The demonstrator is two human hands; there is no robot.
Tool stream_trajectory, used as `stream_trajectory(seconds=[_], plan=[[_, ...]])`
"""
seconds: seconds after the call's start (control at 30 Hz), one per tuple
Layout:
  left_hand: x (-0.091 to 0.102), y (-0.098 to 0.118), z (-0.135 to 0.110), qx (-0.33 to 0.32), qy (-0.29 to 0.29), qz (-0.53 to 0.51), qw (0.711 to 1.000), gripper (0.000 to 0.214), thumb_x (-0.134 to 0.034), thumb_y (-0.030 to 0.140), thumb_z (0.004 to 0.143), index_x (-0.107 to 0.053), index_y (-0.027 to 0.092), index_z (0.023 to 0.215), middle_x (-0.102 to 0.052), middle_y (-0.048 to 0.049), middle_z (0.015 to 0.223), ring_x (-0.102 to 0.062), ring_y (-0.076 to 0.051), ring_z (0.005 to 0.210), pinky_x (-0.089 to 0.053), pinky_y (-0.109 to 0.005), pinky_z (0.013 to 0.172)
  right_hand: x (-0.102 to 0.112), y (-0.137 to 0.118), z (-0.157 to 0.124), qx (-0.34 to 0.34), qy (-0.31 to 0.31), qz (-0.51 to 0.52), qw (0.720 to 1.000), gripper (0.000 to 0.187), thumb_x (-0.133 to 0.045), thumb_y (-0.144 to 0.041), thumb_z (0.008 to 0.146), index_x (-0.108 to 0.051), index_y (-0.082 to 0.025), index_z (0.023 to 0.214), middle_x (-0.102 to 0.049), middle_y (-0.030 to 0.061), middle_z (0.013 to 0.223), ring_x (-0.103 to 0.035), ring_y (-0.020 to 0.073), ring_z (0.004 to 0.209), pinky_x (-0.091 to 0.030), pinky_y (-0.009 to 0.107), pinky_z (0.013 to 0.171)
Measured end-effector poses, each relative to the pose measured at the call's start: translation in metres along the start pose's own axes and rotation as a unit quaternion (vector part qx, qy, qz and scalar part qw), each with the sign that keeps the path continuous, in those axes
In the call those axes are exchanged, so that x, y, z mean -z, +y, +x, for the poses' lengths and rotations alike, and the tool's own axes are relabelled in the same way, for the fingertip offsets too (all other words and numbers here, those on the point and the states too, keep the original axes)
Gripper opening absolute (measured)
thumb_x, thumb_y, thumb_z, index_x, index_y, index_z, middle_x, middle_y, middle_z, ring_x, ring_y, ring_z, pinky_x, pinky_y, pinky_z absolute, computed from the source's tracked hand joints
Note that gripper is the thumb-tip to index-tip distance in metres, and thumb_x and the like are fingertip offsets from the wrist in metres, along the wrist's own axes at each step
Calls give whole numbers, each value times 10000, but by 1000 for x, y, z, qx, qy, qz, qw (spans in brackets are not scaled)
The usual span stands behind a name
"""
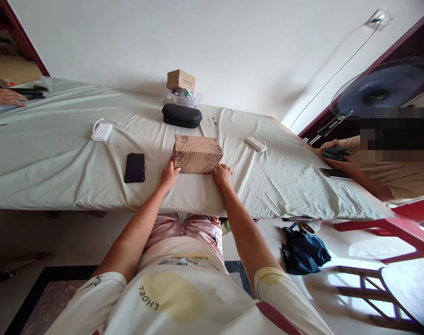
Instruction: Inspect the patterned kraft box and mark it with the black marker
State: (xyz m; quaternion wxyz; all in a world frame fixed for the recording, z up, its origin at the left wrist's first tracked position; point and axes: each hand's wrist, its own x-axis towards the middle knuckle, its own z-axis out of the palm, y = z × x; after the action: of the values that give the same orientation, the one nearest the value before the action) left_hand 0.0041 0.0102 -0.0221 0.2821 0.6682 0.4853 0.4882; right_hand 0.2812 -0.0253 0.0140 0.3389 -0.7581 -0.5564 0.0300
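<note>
A brown cardboard box (197, 153) with printed line drawings sits on the cloth-covered table (58, 158) right in front of me. My left hand (169, 174) grips its near left corner, fingers curled against the side. My right hand (223, 174) presses on the near right corner, fingers bent against the box. Both hands hold the box between them while it rests on the cloth.
A black phone (134, 167) lies left of the box, a white device (102, 131) farther left. Behind it are a black case (181, 115), a plastic tub (184, 98) under a small carton (180, 80), and a white power strip (256, 144). Other people's hands rest at far left (5, 97) and right (340, 160). A fan (386, 88) stands at right.
</note>
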Motion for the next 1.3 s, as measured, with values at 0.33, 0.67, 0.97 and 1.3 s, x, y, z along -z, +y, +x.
stream_trajectory(seconds=[0.33,0.67,0.97,1.3], plan=[[12,9,0,-31,9,-39,999,998,-742,394,891,-152,215,1676,-381,-181,1692,-478,-341,1506,-417,-498,1237,-1,4,-9,-61,73,47,994,282,-509,-153,870,-672,-174,1098,-705,133,1072,-571,260,990,-442,419,971],[14,39,-5,52,-29,91,994,931,-693,438,959,-178,143,1676,-532,-225,1581,-581,-361,1415,-510,-440,1121,16,0,-28,-46,278,241,929,279,-473,-362,949,-605,-195,1130,-679,71,1044,-658,209,956,-528,369,918],[14,43,-7,33,-38,117,992,626,-628,341,1011,-423,129,1563,-647,-208,1455,-609,-331,1379,-496,-422,1119,10,-74,-119,189,213,234,930,250,-519,-405,1023,-676,-221,1084,-699,61,973,-676,189,895,-559,341,849],[12,40,-8,28,-32,93,995,573,-622,337,993,-474,134,1508,-682,-189,1394,-629,-328,1335,-499,-418,1109,-8,-106,-128,224,111,122,961,278,-447,-314,1033,-677,-218,1157,-761,103,1050,-688,231,975,-523,386,910]])
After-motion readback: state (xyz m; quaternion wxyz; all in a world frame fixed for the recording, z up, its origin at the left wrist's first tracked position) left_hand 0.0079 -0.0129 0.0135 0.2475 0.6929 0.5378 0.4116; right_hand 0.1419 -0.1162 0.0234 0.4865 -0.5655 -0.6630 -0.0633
